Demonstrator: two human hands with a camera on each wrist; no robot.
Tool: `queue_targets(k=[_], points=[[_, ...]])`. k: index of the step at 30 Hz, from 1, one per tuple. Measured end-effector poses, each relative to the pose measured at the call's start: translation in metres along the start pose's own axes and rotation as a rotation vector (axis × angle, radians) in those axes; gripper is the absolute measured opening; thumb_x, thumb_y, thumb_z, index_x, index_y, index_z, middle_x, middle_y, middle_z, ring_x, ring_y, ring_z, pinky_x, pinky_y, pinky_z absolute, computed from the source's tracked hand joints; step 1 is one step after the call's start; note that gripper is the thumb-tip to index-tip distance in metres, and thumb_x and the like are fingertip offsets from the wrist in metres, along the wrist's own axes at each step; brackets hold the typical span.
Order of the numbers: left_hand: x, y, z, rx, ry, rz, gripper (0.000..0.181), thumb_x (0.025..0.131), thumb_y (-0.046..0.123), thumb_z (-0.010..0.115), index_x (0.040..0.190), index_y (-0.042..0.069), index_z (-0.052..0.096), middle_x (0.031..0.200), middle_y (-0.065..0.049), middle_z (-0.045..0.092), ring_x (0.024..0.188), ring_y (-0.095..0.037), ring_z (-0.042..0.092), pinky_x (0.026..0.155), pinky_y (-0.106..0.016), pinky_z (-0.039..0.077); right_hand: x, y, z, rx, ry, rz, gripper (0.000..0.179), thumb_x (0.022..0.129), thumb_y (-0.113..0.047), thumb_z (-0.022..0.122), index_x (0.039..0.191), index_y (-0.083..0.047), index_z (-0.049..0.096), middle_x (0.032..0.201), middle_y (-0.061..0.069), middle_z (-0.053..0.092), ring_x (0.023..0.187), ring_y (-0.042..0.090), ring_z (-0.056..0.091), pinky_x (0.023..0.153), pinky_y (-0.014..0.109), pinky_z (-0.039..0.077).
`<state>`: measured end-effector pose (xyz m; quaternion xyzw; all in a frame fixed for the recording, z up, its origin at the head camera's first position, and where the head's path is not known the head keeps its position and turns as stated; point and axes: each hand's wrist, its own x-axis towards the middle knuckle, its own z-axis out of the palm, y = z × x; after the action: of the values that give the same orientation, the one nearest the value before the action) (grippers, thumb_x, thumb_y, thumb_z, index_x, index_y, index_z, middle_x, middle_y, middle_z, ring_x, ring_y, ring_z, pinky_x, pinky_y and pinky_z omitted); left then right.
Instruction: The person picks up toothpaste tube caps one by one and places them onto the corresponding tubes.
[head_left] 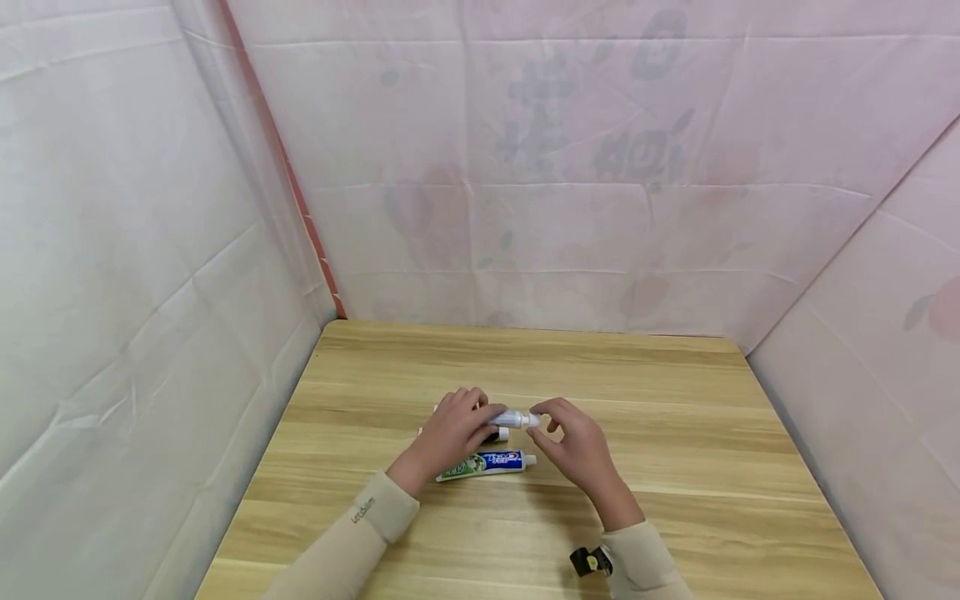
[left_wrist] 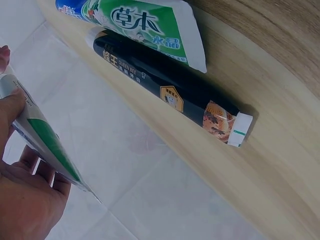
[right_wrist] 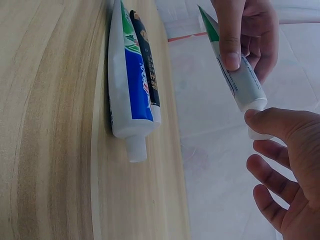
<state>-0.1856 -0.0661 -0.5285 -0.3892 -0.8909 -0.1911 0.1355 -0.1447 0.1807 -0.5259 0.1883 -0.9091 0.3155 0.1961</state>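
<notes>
My left hand (head_left: 452, 429) grips a white and green toothpaste tube (left_wrist: 42, 132) above the table, its thumb lying along the tube's side. The tube's mouth points right, toward my right hand (head_left: 577, 443). Between thumb and index finger, that hand pinches the white cap (head_left: 533, 421) at the mouth; its other fingers are spread and loosely bent in the right wrist view. Below the hands, a blue and green toothpaste tube (head_left: 487, 464) lies with its white cap to the right. Beside it lies a black toothpaste tube (left_wrist: 160, 82) with a white cap, mostly hidden under my left hand in the head view.
Everything lies on a wood-grain table (head_left: 697, 433). Pale printed cloth walls (head_left: 555, 233) rise at its back and both sides. A small black device (head_left: 591, 562) sits by my right sleeve.
</notes>
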Motion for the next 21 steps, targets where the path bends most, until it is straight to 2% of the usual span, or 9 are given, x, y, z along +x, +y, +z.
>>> queue_targets(k=[8, 21], points=[[0.0005, 0.0037, -0.0008, -0.01, -0.05, -0.02, 0.034, 0.099, 0.035, 0.058, 0.133, 0.03, 0.06, 0.105, 0.007, 0.053, 0.088, -0.011, 0.045, 0.081, -0.031, 0.041, -0.0008, -0.0023, -0.0004, 0.003, -0.035, -0.001, 0.027, 0.083, -0.024, 0.08, 0.107, -0.022, 0.069, 0.104, -0.01, 0.067, 0.075, 0.011, 0.062, 0.058, 0.02, 0.046], [0.0029, 0.0093, -0.0017, -0.029, -0.071, -0.032, 0.034, 0.099, 0.033, 0.06, 0.133, 0.029, 0.061, 0.102, 0.009, 0.051, 0.086, -0.01, 0.043, 0.079, -0.029, 0.039, -0.0009, -0.0051, -0.0042, -0.001, -0.064, 0.009, 0.026, 0.083, -0.023, 0.08, 0.106, -0.023, 0.07, 0.102, -0.012, 0.066, 0.075, 0.009, 0.061, 0.057, 0.019, 0.045]])
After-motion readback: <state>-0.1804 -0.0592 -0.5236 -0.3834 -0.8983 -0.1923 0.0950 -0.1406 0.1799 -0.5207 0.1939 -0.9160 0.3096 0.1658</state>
